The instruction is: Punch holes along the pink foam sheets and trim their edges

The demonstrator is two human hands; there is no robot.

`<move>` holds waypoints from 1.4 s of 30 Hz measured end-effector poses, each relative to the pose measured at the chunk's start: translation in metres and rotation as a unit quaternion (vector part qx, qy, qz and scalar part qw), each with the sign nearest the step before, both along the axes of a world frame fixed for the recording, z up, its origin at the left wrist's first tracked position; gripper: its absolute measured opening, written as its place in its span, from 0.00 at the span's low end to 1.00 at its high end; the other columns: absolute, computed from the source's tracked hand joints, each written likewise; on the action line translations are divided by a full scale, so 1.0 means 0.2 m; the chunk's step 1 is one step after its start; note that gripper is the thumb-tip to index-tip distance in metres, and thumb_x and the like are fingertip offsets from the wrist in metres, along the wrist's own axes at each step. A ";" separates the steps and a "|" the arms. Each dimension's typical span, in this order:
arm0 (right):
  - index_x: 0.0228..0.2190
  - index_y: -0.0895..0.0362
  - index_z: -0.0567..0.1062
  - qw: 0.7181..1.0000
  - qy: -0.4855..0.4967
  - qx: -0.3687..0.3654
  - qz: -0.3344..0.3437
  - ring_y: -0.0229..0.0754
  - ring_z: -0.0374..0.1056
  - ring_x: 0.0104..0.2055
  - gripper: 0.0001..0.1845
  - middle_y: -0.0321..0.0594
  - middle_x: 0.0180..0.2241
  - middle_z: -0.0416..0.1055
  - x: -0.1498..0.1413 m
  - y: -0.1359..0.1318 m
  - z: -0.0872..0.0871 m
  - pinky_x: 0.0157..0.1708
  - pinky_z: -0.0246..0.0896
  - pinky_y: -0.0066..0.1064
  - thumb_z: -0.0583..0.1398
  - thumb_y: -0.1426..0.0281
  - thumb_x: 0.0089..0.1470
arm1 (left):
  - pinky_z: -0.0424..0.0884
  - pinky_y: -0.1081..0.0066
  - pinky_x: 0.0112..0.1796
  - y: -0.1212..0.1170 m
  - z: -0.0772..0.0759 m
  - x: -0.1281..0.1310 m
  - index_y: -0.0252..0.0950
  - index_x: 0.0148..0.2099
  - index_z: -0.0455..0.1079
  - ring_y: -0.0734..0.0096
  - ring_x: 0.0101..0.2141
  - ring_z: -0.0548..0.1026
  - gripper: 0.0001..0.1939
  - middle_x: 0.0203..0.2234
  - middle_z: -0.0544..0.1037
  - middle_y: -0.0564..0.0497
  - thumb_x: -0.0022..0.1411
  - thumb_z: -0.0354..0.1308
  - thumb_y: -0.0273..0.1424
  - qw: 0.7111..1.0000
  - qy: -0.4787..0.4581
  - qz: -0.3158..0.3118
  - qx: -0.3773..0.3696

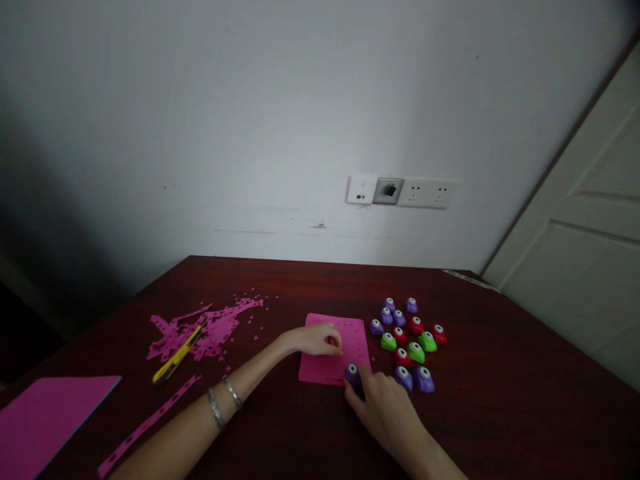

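My left hand point(316, 339) rests with curled fingers on a small stack of pink sheets point(334, 350) lying on the dark wooden table point(500, 400). It appears to pinch the top sheet, which shows rows of punched holes. My right hand point(383, 403) grips a purple craft punch point(353, 372) at the stack's near right edge, thumb and fingers around it.
Several purple, red and green punches point(407, 340) cluster right of the stack. Pink scraps point(210, 327), a yellow utility knife point(176, 357), a punched pink strip point(145, 427) and a large pink sheet point(45, 420) lie at left. Wall sockets point(400, 192) sit behind; a door point(590, 267) stands right.
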State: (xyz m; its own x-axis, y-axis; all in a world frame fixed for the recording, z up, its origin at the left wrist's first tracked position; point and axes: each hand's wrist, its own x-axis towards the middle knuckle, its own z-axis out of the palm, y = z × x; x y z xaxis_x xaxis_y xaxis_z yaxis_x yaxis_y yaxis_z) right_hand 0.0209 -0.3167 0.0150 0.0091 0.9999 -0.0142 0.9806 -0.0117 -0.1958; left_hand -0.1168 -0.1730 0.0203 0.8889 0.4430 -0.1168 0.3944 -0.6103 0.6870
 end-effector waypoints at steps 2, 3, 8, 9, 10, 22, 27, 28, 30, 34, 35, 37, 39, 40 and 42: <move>0.36 0.60 0.72 1.000 0.013 -0.006 -0.001 0.50 0.71 0.31 0.17 0.50 0.28 0.74 0.01 0.00 -0.01 0.27 0.57 0.32 0.50 0.62 0.56 | 0.62 0.76 0.32 0.00 0.00 0.00 0.32 0.33 0.71 0.76 0.28 0.66 0.06 0.26 0.71 0.53 0.56 0.55 0.29 1.000 0.003 0.002 0.003; 0.35 0.60 0.72 1.000 0.025 -0.007 0.002 0.50 0.71 0.31 0.17 0.49 0.28 0.74 0.03 0.01 -0.01 0.28 0.57 0.32 0.51 0.61 0.55 | 0.62 0.76 0.32 0.00 0.00 0.00 0.32 0.33 0.72 0.76 0.29 0.66 0.06 0.27 0.71 0.53 0.56 0.55 0.30 1.000 0.004 0.002 0.005; 0.29 0.58 0.71 0.991 0.136 -0.002 0.014 0.44 0.67 0.29 0.16 0.41 0.25 0.71 0.12 0.04 0.00 0.27 0.56 0.29 0.56 0.57 0.50 | 0.62 0.76 0.33 0.00 0.01 -0.02 0.32 0.34 0.72 0.75 0.30 0.68 0.08 0.29 0.73 0.51 0.54 0.57 0.31 1.000 0.001 0.000 0.011; 0.29 0.58 0.71 0.986 0.169 0.000 0.017 0.42 0.66 0.28 0.14 0.39 0.24 0.70 0.14 0.05 0.01 0.26 0.56 0.28 0.57 0.58 0.50 | 0.62 0.75 0.32 0.00 0.02 -0.02 0.32 0.35 0.73 0.74 0.30 0.68 0.08 0.29 0.74 0.51 0.53 0.57 0.31 1.000 -0.002 0.008 0.006; 0.31 0.58 0.71 0.978 0.206 0.000 0.021 0.39 0.65 0.27 0.13 0.37 0.23 0.69 0.15 0.06 0.01 0.24 0.56 0.27 0.57 0.60 0.50 | 0.62 0.75 0.32 0.00 0.02 -0.03 0.32 0.34 0.73 0.74 0.30 0.69 0.08 0.29 0.74 0.51 0.52 0.58 0.32 1.000 -0.011 0.019 -0.001; 0.34 0.57 0.63 0.873 0.468 -0.133 -0.030 0.28 0.50 0.08 0.15 0.27 0.15 0.62 0.14 0.13 -0.03 0.03 0.44 0.18 0.50 0.58 0.52 | 0.55 0.77 0.17 -0.13 0.05 0.00 0.32 0.25 0.69 0.82 0.14 0.63 0.14 0.16 0.70 0.55 0.52 0.58 0.40 0.956 0.021 0.095 -0.278; 0.32 0.54 0.57 0.839 0.495 -0.217 -0.064 0.27 0.41 0.06 0.11 0.23 0.09 0.59 0.13 0.14 0.01 0.05 0.35 0.18 0.46 0.59 0.55 | 0.51 0.77 0.15 -0.15 0.04 0.03 0.32 0.22 0.68 0.83 0.11 0.59 0.16 0.11 0.67 0.56 0.50 0.59 0.41 0.940 0.056 0.110 -0.318; 0.32 0.54 0.57 0.837 0.494 -0.227 -0.065 0.27 0.41 0.06 0.11 0.23 0.09 0.58 0.13 0.14 0.02 0.05 0.34 0.18 0.45 0.60 0.56 | 0.50 0.77 0.14 -0.15 0.03 0.03 0.33 0.21 0.67 0.83 0.11 0.58 0.16 0.11 0.67 0.56 0.49 0.59 0.42 0.938 0.063 0.112 -0.322; 0.32 0.54 0.56 0.832 0.492 -0.247 -0.061 0.27 0.41 0.06 0.11 0.23 0.09 0.58 0.13 0.13 0.03 0.06 0.33 0.18 0.44 0.60 0.57 | 0.49 0.77 0.14 -0.15 0.03 0.04 0.32 0.20 0.67 0.83 0.11 0.58 0.17 0.10 0.67 0.55 0.48 0.59 0.42 0.934 0.079 0.121 -0.327; 0.33 0.53 0.56 0.825 0.487 -0.281 -0.052 0.27 0.42 0.06 0.11 0.24 0.11 0.61 0.13 0.14 0.04 0.07 0.32 0.18 0.44 0.59 0.57 | 0.48 0.77 0.15 -0.15 0.02 0.06 0.32 0.19 0.67 0.83 0.11 0.58 0.15 0.10 0.67 0.54 0.48 0.59 0.39 0.931 0.101 0.136 -0.324; 0.33 0.53 0.56 0.827 0.482 -0.285 -0.055 0.27 0.42 0.07 0.11 0.25 0.12 0.62 0.13 0.14 0.05 0.07 0.32 0.19 0.45 0.58 0.57 | 0.48 0.77 0.15 -0.15 0.02 0.06 0.32 0.19 0.68 0.83 0.11 0.58 0.14 0.11 0.68 0.54 0.48 0.58 0.38 0.931 0.103 0.134 -0.324; 0.34 0.54 0.56 0.829 0.474 -0.290 -0.060 0.27 0.43 0.07 0.11 0.27 0.13 0.64 0.13 0.14 0.06 0.07 0.30 0.19 0.45 0.59 0.58 | 0.49 0.77 0.15 -0.14 0.03 0.07 0.32 0.20 0.68 0.83 0.11 0.58 0.13 0.11 0.68 0.53 0.48 0.57 0.36 0.931 0.109 0.125 -0.324; 0.34 0.54 0.57 0.831 0.469 -0.292 -0.058 0.26 0.42 0.07 0.12 0.27 0.14 0.65 0.14 0.15 0.06 0.07 0.30 0.19 0.46 0.58 0.58 | 0.50 0.77 0.15 -0.14 0.03 0.07 0.32 0.19 0.68 0.82 0.12 0.59 0.13 0.11 0.68 0.53 0.48 0.57 0.35 0.930 0.121 0.122 -0.325; 0.33 0.54 0.57 0.831 0.469 -0.296 -0.051 0.26 0.42 0.07 0.12 0.27 0.14 0.65 0.14 0.16 0.06 0.07 0.30 0.19 0.46 0.58 0.58 | 0.51 0.77 0.15 -0.14 0.04 0.08 0.32 0.19 0.68 0.81 0.12 0.59 0.13 0.11 0.69 0.52 0.48 0.58 0.35 0.929 0.127 0.122 -0.325; 0.31 0.55 0.60 0.827 0.472 -0.303 -0.026 0.25 0.42 0.07 0.14 0.27 0.14 0.63 0.16 0.17 0.05 0.07 0.30 0.19 0.48 0.57 0.57 | 0.50 0.77 0.15 -0.13 0.05 0.08 0.32 0.18 0.68 0.81 0.12 0.60 0.13 0.11 0.69 0.52 0.48 0.58 0.36 0.928 0.136 0.122 -0.325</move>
